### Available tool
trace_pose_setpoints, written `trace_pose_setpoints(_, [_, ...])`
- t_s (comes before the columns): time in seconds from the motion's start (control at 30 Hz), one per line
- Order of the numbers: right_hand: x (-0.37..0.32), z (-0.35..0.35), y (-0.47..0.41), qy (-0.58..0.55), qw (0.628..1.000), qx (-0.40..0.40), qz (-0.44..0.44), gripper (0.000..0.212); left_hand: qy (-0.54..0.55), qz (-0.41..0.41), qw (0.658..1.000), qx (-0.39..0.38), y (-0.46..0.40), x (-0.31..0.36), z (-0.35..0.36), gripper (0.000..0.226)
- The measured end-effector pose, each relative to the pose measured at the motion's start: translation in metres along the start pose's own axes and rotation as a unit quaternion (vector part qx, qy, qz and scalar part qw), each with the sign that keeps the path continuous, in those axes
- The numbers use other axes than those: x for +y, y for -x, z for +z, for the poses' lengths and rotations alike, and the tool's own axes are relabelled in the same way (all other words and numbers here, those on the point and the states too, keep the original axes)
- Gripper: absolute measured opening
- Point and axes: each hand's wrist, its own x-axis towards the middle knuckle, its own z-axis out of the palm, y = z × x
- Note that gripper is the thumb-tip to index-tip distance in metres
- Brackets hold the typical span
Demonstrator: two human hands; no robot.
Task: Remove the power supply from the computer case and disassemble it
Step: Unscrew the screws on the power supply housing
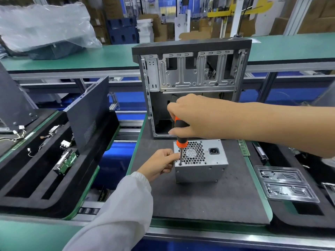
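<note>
Your right hand (190, 116) grips the screwdriver (179, 136) over the power supply (201, 165), a stiff, probably heavy metal box at centre frame on the tabletop (208, 200), while your left hand (161, 163) pinches the shaft; brace the box's solid sides.

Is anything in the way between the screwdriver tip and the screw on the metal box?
Nothing visible is. The screwdriver, gripped by the right hand, stands with its tip at the corner screw hole of the power supply. The left hand pinches the shaft from the side, not under the tip.
</note>
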Motion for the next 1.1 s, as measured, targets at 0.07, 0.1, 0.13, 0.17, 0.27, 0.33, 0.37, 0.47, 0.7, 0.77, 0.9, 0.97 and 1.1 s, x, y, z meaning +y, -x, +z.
trace_pose_setpoints(0.07, [-0.002,-0.002,-0.001,0.026,1.0,0.004,-0.004,0.042,-0.001,0.001,1.0,0.003,0.0,0.0,0.0,0.038])
trace_pose_setpoints(0.1, [-0.003,-0.004,-0.001,0.035,0.999,0.007,-0.003,0.045,-0.001,0.001,1.0,0.004,0.0,0.0,0.0,0.038])
trace_pose_setpoints(0.13, [-0.004,-0.005,-0.002,0.04,0.999,0.011,0.001,0.049,0.001,0.003,1.0,0.005,0.0,0.0,0.0,0.037])
trace_pose_setpoints(0.17, [-0.005,-0.005,-0.002,0.04,0.999,0.015,0.006,0.051,0.003,0.004,1.0,0.004,0.0,-0.001,0.0,0.038])
trace_pose_setpoints(0.27, [-0.007,-0.003,-0.005,0.024,0.999,0.021,0.029,0.052,0.006,0.002,1.0,0.005,-0.001,-0.001,0.0,0.039])
trace_pose_setpoints(0.33, [-0.006,0.0,-0.006,0.024,0.999,0.022,0.032,0.047,0.009,0.003,1.0,0.006,-0.002,-0.001,0.0,0.04])
trace_pose_setpoints(0.37, [-0.005,0.001,-0.007,0.019,0.999,0.02,0.027,0.043,0.01,0.004,1.0,0.006,-0.002,-0.001,-0.001,0.041])
trace_pose_setpoints(0.47, [-0.002,-0.005,-0.008,-0.034,0.999,-0.028,-0.01,0.028,0.006,0.006,1.0,0.003,-0.001,-0.002,-0.001,0.041])
trace_pose_setpoints(0.7, [0.009,-0.025,-0.011,-0.136,0.973,-0.17,-0.078,0.015,-0.018,0.016,1.0,0.015,0.001,0.003,-0.005,0.044])
trace_pose_setpoints(0.77, [0.012,-0.028,-0.009,-0.156,0.967,-0.186,-0.076,0.029,-0.042,0.045,0.998,0.029,0.003,0.005,-0.007,0.042])
trace_pose_setpoints(0.9, [0.012,-0.029,-0.01,-0.16,0.968,-0.18,-0.071,0.056,-0.093,0.134,0.987,-0.014,0.015,0.021,-0.017,0.012])
trace_pose_setpoints(0.97, [0.007,-0.03,-0.013,-0.156,0.969,-0.174,-0.081,0.057,-0.117,0.166,0.977,-0.071,0.026,0.033,-0.024,0.014])
trace_pose_setpoints(1.1, [0.001,-0.028,-0.017,-0.155,0.969,-0.183,-0.061,0.037,-0.168,0.194,0.958,-0.131,0.037,0.051,-0.024,0.025])
